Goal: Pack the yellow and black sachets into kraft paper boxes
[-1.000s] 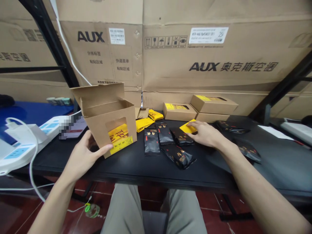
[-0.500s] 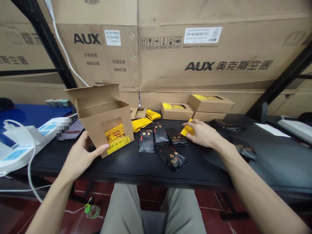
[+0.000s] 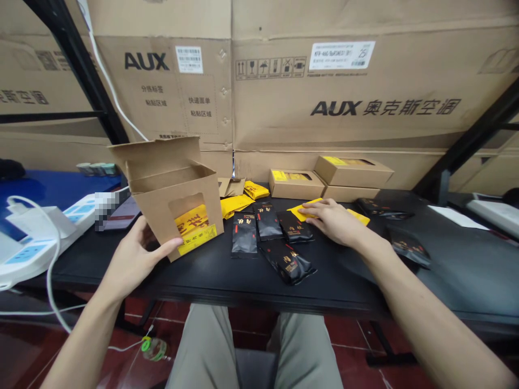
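Note:
On the left of the table an open brown cardboard box (image 3: 156, 208) stands with its lid raised and yellow packets showing through its front window. My left hand (image 3: 141, 248) grips its lower left corner, thumb across the front. My right hand (image 3: 330, 219) is closed over a yellow packet (image 3: 299, 214), whose two ends stick out on either side of the fingers. Just left of that hand lie several black packets with gold lettering (image 3: 244, 235). Behind them rest more yellow packets (image 3: 235, 206).
Brown window boxes (image 3: 295, 186) are stacked at the back against large cartons (image 3: 275, 127). A white power strip (image 3: 36, 254) and a phone (image 3: 121, 213) lie at the left. More black packets (image 3: 407, 246) and a white paper (image 3: 458, 217) are on the right.
More of the yellow packet now shows under my right hand, lying flatter and stretching out both ways. My left hand and the box have stayed in place.

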Tool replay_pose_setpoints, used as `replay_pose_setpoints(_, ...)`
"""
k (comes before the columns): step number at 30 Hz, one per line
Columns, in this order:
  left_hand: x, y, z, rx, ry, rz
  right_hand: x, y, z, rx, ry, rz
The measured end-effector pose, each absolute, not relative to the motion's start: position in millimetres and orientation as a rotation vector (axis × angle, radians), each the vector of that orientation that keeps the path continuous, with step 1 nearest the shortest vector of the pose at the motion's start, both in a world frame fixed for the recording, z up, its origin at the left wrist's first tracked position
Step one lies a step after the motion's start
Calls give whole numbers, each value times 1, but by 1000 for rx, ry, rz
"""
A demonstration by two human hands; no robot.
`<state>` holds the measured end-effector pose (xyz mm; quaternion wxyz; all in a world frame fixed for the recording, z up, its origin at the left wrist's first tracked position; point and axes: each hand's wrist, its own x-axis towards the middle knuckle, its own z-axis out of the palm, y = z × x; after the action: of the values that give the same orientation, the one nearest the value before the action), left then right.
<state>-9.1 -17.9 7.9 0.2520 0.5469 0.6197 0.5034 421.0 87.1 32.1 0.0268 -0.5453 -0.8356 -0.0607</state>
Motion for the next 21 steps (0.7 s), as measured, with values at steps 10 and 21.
replay_pose_setpoints(10,-13,-15,2,1519,1704,1380,405,85,36,-1703,-2572,-313)
replay_pose_setpoints(21,-15,-13,-2,1487,1669,1398,396,95,36,-1796,-2487,-585)
